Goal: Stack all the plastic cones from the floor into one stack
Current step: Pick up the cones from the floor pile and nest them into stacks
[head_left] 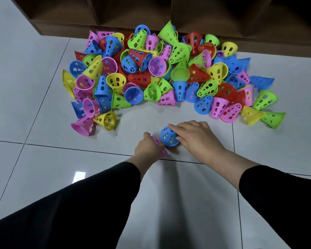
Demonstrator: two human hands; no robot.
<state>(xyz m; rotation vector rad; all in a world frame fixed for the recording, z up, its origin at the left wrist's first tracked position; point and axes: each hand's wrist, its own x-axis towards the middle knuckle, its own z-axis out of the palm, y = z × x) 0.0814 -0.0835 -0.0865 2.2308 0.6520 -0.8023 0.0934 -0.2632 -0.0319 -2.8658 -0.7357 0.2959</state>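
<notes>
A big heap of perforated plastic cones (pixel 169 72) in pink, blue, green, yellow and red lies on the white tiled floor. Near me stands a blue cone (pixel 167 136), narrow end up, with yellow showing through its holes. My right hand (pixel 196 137) grips this blue cone from the right. My left hand (pixel 147 147) holds a pink cone (pixel 160 147) low beside it; most of the pink cone is hidden by my fingers.
A dark wooden shelf unit (pixel 151 13) with open compartments runs along the back, right behind the heap. Stray cones lie at the heap's left edge (pixel 83 125) and right edge (pixel 272 118). White floor tiles (pixel 43 159) surround my hands.
</notes>
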